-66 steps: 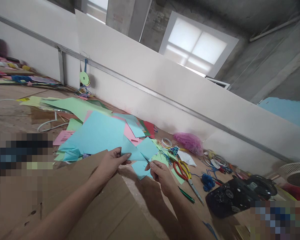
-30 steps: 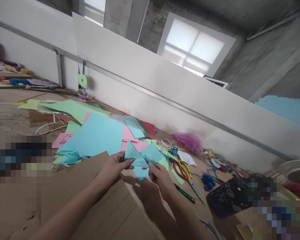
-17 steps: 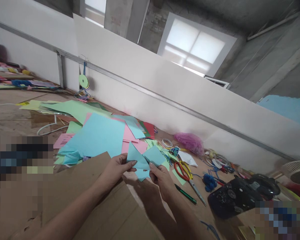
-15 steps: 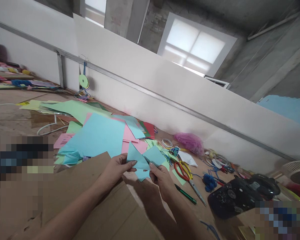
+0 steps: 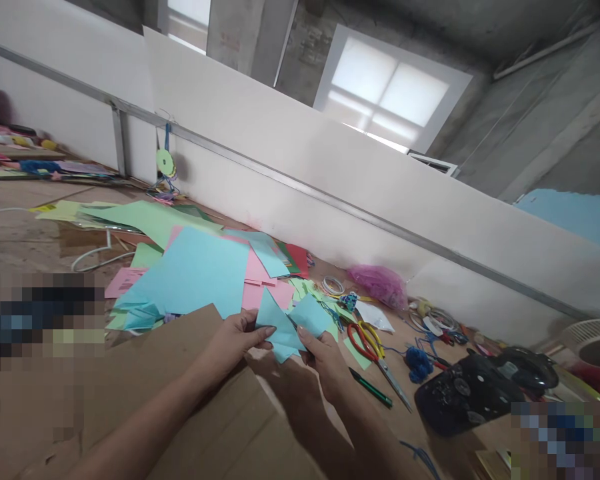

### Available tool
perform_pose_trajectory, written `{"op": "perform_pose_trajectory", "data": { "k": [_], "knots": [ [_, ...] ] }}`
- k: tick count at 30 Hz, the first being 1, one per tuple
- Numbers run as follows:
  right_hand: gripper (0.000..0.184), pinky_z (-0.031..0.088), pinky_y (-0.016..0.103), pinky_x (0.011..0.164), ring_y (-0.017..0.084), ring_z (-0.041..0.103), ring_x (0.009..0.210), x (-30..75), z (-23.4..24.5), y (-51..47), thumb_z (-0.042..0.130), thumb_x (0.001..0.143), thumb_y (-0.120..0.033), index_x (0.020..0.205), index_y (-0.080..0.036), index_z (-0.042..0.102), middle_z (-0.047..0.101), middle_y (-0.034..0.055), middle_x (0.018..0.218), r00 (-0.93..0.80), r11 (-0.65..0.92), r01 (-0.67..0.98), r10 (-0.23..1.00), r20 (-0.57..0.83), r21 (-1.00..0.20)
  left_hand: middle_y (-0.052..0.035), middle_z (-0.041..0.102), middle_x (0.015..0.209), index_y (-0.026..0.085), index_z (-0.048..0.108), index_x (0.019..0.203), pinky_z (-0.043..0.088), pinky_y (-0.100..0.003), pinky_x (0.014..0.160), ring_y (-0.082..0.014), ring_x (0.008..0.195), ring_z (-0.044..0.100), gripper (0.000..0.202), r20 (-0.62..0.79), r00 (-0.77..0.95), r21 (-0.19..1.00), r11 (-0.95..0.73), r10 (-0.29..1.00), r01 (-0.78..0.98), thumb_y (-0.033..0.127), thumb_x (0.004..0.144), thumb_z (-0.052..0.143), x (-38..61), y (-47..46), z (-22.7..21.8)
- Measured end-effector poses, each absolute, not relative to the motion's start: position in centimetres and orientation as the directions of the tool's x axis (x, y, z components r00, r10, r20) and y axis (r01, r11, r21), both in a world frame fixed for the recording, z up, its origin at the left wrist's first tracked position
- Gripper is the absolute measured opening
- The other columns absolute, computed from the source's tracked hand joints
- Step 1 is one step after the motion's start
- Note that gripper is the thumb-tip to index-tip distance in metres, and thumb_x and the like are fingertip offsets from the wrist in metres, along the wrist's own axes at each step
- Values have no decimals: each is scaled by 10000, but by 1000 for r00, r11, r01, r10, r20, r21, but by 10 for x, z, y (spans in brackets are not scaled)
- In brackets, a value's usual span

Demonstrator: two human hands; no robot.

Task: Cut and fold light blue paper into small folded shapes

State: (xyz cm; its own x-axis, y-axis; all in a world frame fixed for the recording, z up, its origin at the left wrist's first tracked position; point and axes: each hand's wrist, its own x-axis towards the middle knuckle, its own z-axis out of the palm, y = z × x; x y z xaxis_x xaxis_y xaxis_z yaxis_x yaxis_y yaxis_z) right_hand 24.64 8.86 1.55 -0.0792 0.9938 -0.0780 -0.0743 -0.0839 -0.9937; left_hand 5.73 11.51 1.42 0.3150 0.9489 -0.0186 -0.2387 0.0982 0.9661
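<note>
A small piece of light blue folded paper [image 5: 275,325] is held up between both hands, with two pointed flaps standing at the top and a gap between them. My left hand [image 5: 243,331] pinches its left side, thumb in front. On the right side, my right hand [image 5: 320,347] pinches it the same way, thumb near the gap. The lower tip of the paper hangs below the fingers. Behind it lies a large light blue sheet [image 5: 200,267] over pink sheets [image 5: 265,293].
Scissors with red and yellow handles [image 5: 367,340] and a green pen-like tool [image 5: 371,388] lie to the right. Beyond them are blue yarn [image 5: 419,365] and a black case [image 5: 465,393]. Brown cardboard [image 5: 150,373] lies under my left arm. A white panel [image 5: 290,140] borders the back.
The folded paper has tilted slightly, and its left flap has shifted a little to the right. Both hands keep their pinch on it.
</note>
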Motion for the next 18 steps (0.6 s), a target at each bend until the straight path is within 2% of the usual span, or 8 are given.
{"op": "perform_pose_trajectory", "data": {
  "k": [7,12,15,18],
  "knots": [
    [411,182,252,489,80,277,479,248,10,90,656,785,-500,597,-177,485,356,-68,487,-42,-43,-16,998,-42,-999,-59,733,809,169,703,816,515,-291,684,-173,670,648,301,-20,331,973,94,944,-210,411,654,780,57,115,16],
    [390,165,250,478,87,259,468,257,11,98,574,831,-538,810,-157,653,360,-65,505,-5,-47,31,999,-47,-998,-24,693,694,162,661,797,454,-264,640,-167,650,629,308,-61,226,986,94,972,-136,427,675,759,53,116,16],
    [416,236,245,487,103,319,472,270,13,106,541,837,-546,926,-161,673,386,-60,513,43,-25,233,999,-16,-972,-2,657,588,174,611,754,413,-247,602,-160,609,598,316,-67,162,989,87,985,-122,447,681,751,51,116,17],
    [383,372,273,589,161,510,609,283,14,113,595,799,-470,1063,-196,643,575,-6,695,111,18,505,990,85,-863,9,641,556,180,601,765,391,-234,575,-149,583,572,313,-68,141,987,87,988,-137,454,695,737,50,117,17]
  ]
}}
